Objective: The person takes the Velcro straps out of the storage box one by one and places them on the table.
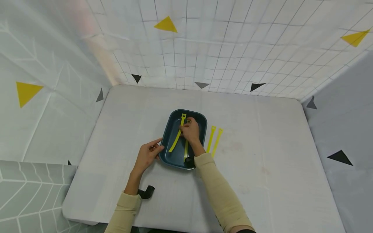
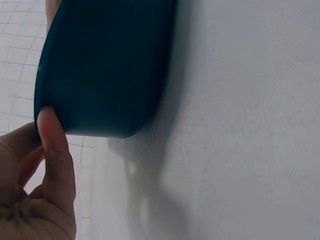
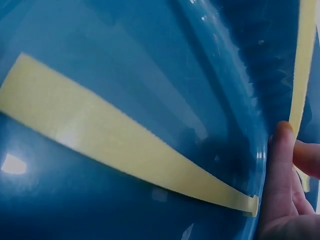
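1. Fingertips (image 3: 284, 134) of the right hand (image 1: 190, 131) clamp together on the held strap (image 1: 176, 139), a yellow strip with a slotted head; the grip sits nearer the head than the tail; whether the tail touches the tray floor cannot be told.
2. Left hand (image 1: 147, 155) pinches the near-left rim of the dark blue-green tray (image 1: 175, 159); one digit lies against the outer wall, another at the lip.
3. Second strap (image 1: 186, 149) lies lengthwise inside the tray, partly beneath the right hand; a black fitting (image 1: 188, 160) sits at the near end of the tray, partly covered by the right sleeve (image 1: 220, 191).
4. Outer straps, one nearer the tray (image 1: 211, 139) and one farther out (image 1: 217, 141), lie side by side on the white table (image 1: 262, 194), just right of the tray; a black elbow (image 1: 148, 193) rests near the left wrist, well apart from the tray.
5. Fault, slipped strap: the pinch appears to cover only a small length; a loosened thumb would probably drop the strip across its neighbour.
6. Fault, tilted tray: uneven pressure from the left hand on one side of the rim could tip it; contents would then slide.
7. Fault, snagged parts: the right sleeve hangs close over the black fitting; a low withdrawal could drag it; the left forearm could likewise nudge the elbow.
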Demonstrator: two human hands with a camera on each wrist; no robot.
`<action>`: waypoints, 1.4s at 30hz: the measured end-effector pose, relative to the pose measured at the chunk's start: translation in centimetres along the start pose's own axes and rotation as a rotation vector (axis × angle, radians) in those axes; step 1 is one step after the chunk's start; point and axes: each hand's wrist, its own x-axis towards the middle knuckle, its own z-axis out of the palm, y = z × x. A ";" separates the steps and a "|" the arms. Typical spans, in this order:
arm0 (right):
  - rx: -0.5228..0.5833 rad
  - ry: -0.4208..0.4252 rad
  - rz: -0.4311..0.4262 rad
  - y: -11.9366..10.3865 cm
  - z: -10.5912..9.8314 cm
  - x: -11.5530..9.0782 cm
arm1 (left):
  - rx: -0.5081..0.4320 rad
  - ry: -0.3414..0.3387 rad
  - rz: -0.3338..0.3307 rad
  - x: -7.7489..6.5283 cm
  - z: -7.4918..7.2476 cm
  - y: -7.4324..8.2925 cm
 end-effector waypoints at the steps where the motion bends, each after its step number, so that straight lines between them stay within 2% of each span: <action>1: 0.012 -0.004 0.009 0.0 0.0 -0.1 | 0.000 -0.001 0.000 0.0 0.0 0.0; 10: 0.088 -0.022 0.025 0.3 -0.2 -0.2 | 0.004 -0.005 -0.025 0.0 0.1 0.1; 16: 0.109 -0.033 0.036 0.5 -0.2 -0.3 | 0.014 -0.031 -0.020 -0.8 0.0 3.0; 18: 0.117 -0.033 0.035 0.5 -0.2 -0.3 | 0.016 -0.029 -0.012 -0.7 -0.1 2.7; 23: 0.124 -0.036 0.035 0.4 -0.4 -0.4 | 0.019 -0.004 0.001 -0.1 0.1 -0.2; 36: 0.117 -0.048 0.049 -0.3 -0.6 -0.8 | -0.001 -0.011 -0.006 0.1 0.0 -0.1; 42: 0.128 -0.046 0.032 -0.7 -0.8 -0.9 | 0.000 -0.009 0.018 0.1 0.0 0.0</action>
